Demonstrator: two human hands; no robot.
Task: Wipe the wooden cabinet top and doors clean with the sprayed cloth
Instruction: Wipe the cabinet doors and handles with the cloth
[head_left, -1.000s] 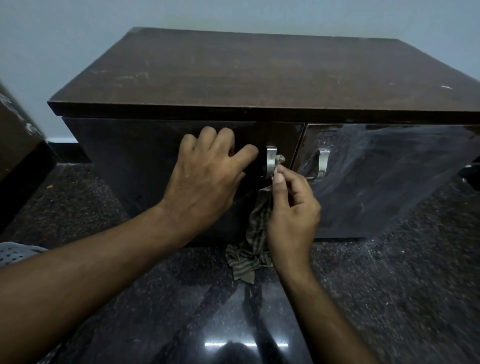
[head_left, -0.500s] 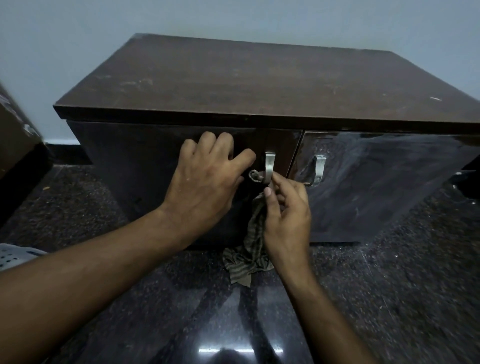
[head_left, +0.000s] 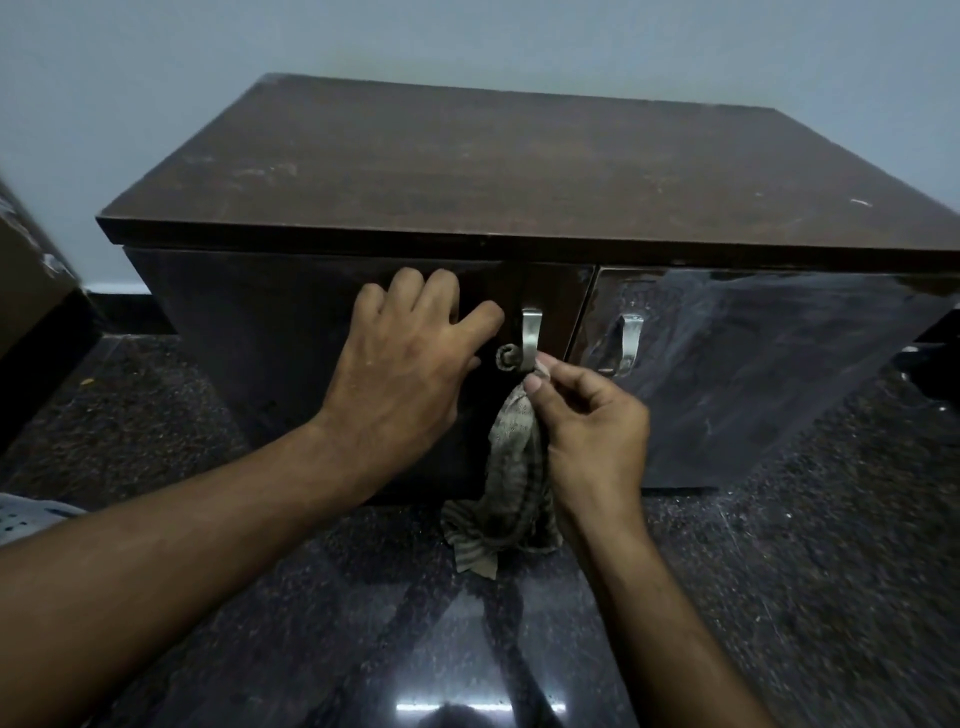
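Observation:
A low dark wooden cabinet (head_left: 519, 171) stands against the wall, its top dull and scuffed. My left hand (head_left: 405, 364) lies flat with spread fingers on the left door (head_left: 249, 332). My right hand (head_left: 592, 426) pinches a striped grey-green cloth (head_left: 511, 467), one corner of which is threaded behind the left door's metal handle (head_left: 531, 338) and pokes out as a small curl on its left side. The rest of the cloth hangs down to the floor. The right door (head_left: 753, 374) is glossy with faint wipe streaks and carries its own metal handle (head_left: 628, 343).
The floor (head_left: 779, 597) is polished dark speckled stone with a light reflection near the bottom edge. Another brown piece of furniture (head_left: 31, 280) stands at the far left. A pale perforated object (head_left: 26, 519) shows at the left edge.
My right hand has dropped from the handle's top toward its lower end, drawing the cloth behind it; a cloth curl now shows left of the handle. The left hand stays on the door.

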